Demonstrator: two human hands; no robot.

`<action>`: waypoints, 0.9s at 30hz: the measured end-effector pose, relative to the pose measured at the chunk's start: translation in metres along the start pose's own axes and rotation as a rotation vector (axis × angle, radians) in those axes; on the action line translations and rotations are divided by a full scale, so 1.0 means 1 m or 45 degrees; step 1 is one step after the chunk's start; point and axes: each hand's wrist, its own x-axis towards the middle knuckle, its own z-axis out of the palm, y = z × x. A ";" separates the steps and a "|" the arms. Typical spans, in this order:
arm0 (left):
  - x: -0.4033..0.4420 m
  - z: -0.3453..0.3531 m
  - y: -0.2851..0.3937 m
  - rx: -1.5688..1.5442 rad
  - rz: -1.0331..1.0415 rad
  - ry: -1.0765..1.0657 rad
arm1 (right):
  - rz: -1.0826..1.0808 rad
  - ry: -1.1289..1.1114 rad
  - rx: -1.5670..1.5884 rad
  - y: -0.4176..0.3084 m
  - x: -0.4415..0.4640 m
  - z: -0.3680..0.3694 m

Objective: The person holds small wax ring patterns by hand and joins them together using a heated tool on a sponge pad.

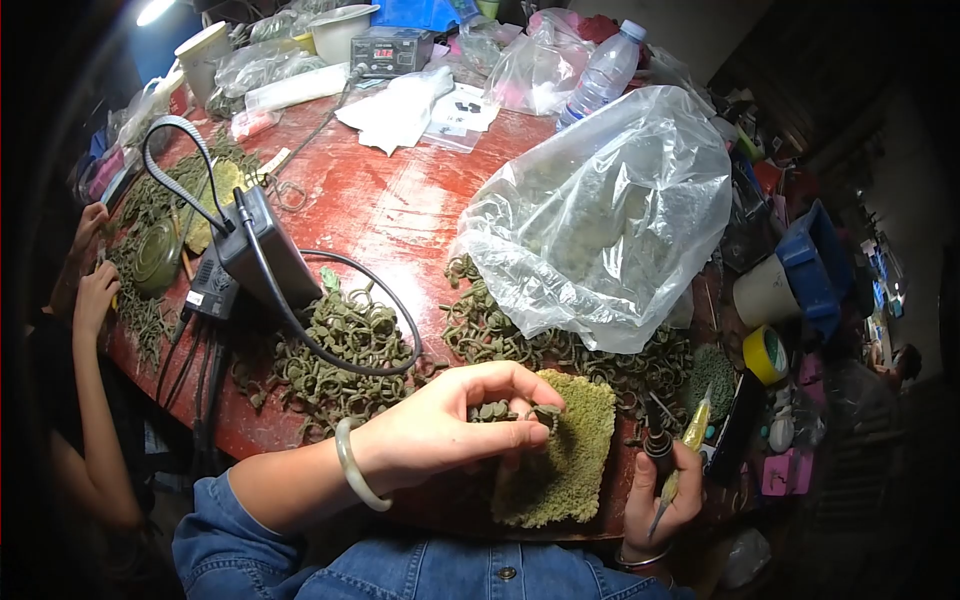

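My left hand [445, 425], with a pale bangle at the wrist, is closed around a few small dark green ring-shaped pieces [492, 411] above the front of the table. Beneath its fingers lies a rough yellow-green pad [575, 460]. To the right of the pad, my right hand [668, 500] grips a yellow-handled pointed tool [697, 428], its metal tip slanting down. A dark-handled tool [657, 441] with a thin metal tip is also in those fingers. Heaps of similar ring-shaped pieces [340, 360] lie left of and behind the pad.
A large clear plastic bag [610, 220] rests on the red table [400, 200]. A dark box with cables [265, 245] stands at left. Yellow tape [766, 355] and a blue bin [815, 265] are at right. Another person's hands [95, 285] work at the far left.
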 end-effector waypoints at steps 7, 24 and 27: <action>0.001 -0.001 -0.002 -0.009 0.031 -0.010 | -0.037 -0.040 -0.038 0.001 0.001 -0.001; -0.002 0.001 0.003 -0.110 -0.102 -0.044 | -0.015 -0.112 -0.026 0.000 0.001 -0.001; -0.002 0.001 0.002 -0.138 -0.113 -0.053 | -0.020 -0.112 -0.026 -0.001 0.002 -0.001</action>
